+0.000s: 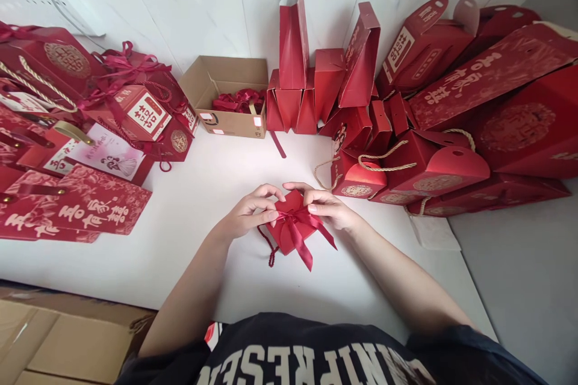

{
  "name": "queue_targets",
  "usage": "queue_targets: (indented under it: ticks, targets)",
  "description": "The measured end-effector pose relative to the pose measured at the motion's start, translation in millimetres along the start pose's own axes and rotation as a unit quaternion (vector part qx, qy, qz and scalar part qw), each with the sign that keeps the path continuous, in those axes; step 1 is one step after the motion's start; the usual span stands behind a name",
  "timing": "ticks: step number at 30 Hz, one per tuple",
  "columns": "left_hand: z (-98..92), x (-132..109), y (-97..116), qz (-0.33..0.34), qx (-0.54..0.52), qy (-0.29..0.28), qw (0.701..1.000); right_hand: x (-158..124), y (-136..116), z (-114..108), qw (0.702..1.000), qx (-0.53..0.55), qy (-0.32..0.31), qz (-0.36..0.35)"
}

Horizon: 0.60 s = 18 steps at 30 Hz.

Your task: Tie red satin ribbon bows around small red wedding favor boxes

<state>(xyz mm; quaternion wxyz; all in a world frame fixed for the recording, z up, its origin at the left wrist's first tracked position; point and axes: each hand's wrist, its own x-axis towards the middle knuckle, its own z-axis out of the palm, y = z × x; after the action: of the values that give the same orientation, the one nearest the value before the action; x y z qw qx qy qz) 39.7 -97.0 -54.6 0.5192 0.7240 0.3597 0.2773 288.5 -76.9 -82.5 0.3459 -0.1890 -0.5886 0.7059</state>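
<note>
A small red gift box rests on the white table in front of me. Across its top is a dark pink satin ribbon bow, whose two tails hang over the near side. From the left, my left hand pinches the bow's left loop between thumb and finger. On the other side, my right hand has its fingers closed at the bow's right loop, with the palm beside the box. A dark red twisted cord lies at the box's left. The loops are mostly covered by my fingers.
Behind the box stands an open cardboard box with red ribbons inside. Red gift boxes are stacked at the back, and more with rope handles crowd the right. Red gift bags lie left. Brown cartons sit below the table's front edge.
</note>
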Motion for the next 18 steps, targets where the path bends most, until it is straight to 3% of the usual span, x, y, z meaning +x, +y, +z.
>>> queue_targets:
  ticks: [4, 8, 18]
  targets:
    - [2.7, 1, 3, 0.004, -0.002, 0.001, 1.0, 3, -15, 6, 0.992, -0.123, 0.0, 0.028]
    - [6.4, 2, 8, 0.011, 0.037, 0.043, 0.998, 4, -29, 11, 0.973, -0.232, 0.01, 0.01]
    - [5.8, 2, 2, 0.016, 0.041, 0.062, 0.997, 3, -13, 10, 0.986, -0.158, 0.044, -0.007]
